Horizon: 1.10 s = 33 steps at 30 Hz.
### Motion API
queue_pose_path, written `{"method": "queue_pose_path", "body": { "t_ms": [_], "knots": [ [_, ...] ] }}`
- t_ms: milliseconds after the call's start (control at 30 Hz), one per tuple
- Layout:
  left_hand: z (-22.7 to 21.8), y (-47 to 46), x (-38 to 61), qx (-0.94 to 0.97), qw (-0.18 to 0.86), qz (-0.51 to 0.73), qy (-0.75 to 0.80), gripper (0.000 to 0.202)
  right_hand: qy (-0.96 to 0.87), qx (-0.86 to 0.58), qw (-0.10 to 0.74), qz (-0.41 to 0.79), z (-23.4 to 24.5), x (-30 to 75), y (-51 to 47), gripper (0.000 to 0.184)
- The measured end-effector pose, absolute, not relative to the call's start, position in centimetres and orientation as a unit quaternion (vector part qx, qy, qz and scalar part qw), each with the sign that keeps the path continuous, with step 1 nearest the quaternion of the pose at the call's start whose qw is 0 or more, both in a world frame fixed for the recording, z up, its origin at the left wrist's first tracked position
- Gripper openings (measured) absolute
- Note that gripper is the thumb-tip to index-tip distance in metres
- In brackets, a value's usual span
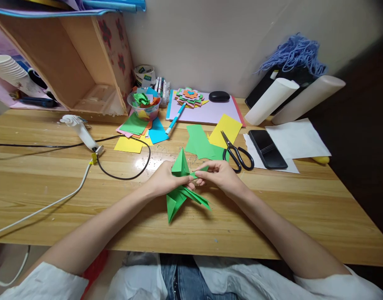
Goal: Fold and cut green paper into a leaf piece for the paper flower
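A folded green paper shape (179,200) with several pointed flaps is held above the front half of the wooden desk. My left hand (166,179) grips its middle, thumb lying across the folds. On the right side, my right hand (218,177) pinches one narrow flap between thumb and fingers. The fingertips of both hands nearly meet there. One point stands up toward the back; others hang toward me. Parts of the folds are hidden behind my fingers. Just beyond my right hand lie black-handled scissors (238,156).
Behind my hands lie green sheets (199,141), a yellow sheet (225,129) and a blue marker (175,118). A phone (267,149) rests on white paper at right. A tub of paper scraps (144,104) stands behind stacked coloured papers. Cables (63,202) cross the left side.
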<state>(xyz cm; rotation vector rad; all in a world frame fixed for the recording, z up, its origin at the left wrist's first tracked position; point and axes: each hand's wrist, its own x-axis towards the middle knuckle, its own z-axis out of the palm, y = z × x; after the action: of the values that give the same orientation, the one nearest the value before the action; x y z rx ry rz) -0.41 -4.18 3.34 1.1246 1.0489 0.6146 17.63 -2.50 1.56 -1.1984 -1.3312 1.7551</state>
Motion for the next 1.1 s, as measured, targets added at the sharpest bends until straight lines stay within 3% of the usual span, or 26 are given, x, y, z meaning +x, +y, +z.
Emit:
{"method": "queue_pose_path", "body": {
  "t_ms": [500,667,767,867,1000,1100],
  "knots": [
    [3.4,-3.7,-0.7,0.561,0.618,0.253,0.489,0.018,-0.542,-0.42,0.293,0.666,1.3,17.4,-2.5,0.021],
    [3.3,-3.5,-0.9,0.56,0.62,0.247,0.491,0.017,-0.526,-0.397,0.244,0.711,1.4,17.4,-2.1,0.034],
    [2.6,-3.3,-1.0,0.563,0.608,0.263,0.494,0.02,-0.534,-0.386,0.262,0.705,1.3,17.6,-2.0,0.032],
    [2.4,-3.2,-1.1,0.574,0.59,0.316,0.472,0.025,-0.589,-0.397,0.335,0.62,1.6,18.0,-1.9,0.023],
    [3.4,-3.1,-1.4,0.58,0.494,0.464,0.452,0.049,-0.622,-0.442,0.515,0.39,2.3,19.4,-1.8,0.015],
    [4.1,-3.0,-1.7,0.529,0.527,0.491,0.449,0.037,-0.654,-0.438,0.592,0.173,2.2,20.5,-2.0,0.021]
  ]
}}
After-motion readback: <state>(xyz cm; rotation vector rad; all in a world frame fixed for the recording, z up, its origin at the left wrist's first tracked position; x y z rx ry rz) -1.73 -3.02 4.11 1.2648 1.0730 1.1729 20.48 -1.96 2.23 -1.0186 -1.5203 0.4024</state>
